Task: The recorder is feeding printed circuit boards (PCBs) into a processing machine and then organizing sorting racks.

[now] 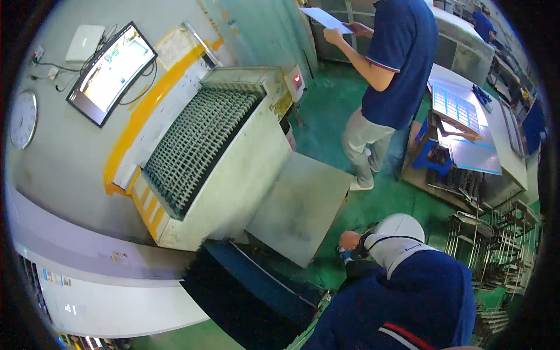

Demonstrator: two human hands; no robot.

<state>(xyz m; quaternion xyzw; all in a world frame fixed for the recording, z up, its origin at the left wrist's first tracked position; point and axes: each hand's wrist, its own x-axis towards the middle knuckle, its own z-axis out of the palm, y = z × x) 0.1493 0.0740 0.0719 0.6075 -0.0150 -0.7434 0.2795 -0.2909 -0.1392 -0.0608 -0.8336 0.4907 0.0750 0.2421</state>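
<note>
My right hand (350,240) hangs low in front of me, right of the middle of the picture. Its fingers look curled; what they hold, if anything, is hidden. A dark band rings the wrist, and a thin black cord runs along the pale forearm sleeve. A small blue and white thing (345,254) shows just below the hand; its kind is unclear. Beside my forearm is a white round-topped object (400,226). My left hand is out of view. A metal plate (303,207) lies beyond the right hand, sloping down from a roller conveyor machine (233,192).
A co-worker (402,64) stands ahead holding a pale sheet (325,20). A workbench (507,128) with panels is at the right, above metal racks (501,245). A black bristly mat (233,297) lies at the machine's near end. A screen (112,73) hangs on the left wall.
</note>
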